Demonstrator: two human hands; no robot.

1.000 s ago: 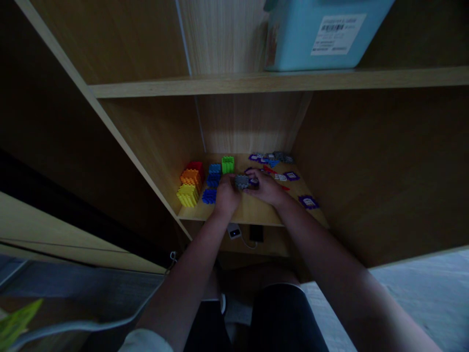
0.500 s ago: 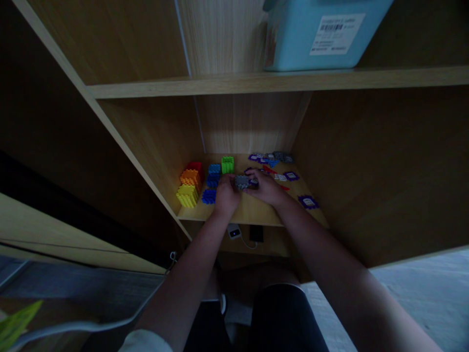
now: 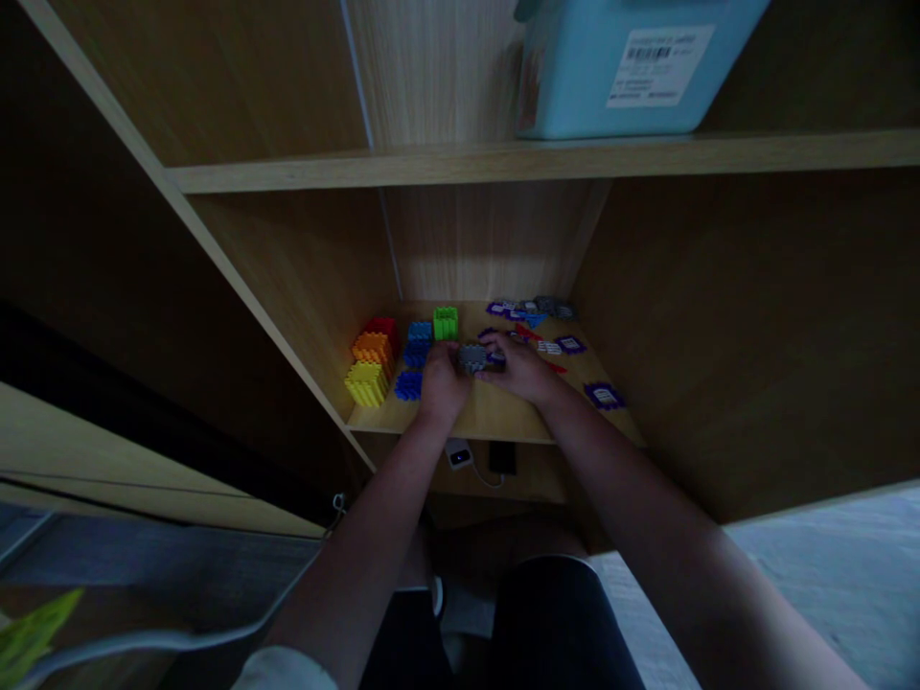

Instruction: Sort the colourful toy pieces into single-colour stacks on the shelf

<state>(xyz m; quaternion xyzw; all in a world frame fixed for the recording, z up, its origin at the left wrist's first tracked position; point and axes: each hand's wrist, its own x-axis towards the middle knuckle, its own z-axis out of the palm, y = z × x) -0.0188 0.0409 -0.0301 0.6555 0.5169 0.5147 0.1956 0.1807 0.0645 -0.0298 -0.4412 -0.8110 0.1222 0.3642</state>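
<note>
Gray toothed block (image 3: 472,358): over shelf (image 3: 495,414), between left hand (image 3: 441,379), curled round its left side, and right hand (image 3: 523,367), half-open at its right, hold unclear. Blue block (image 3: 409,385) just beside left hand: sideways slip might shove it; uneven squeeze might pop gray toothed block loose.

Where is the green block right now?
In the head view, the green block stands left of centre on the shelf, right of the light blue block and beyond the left hand.
</note>
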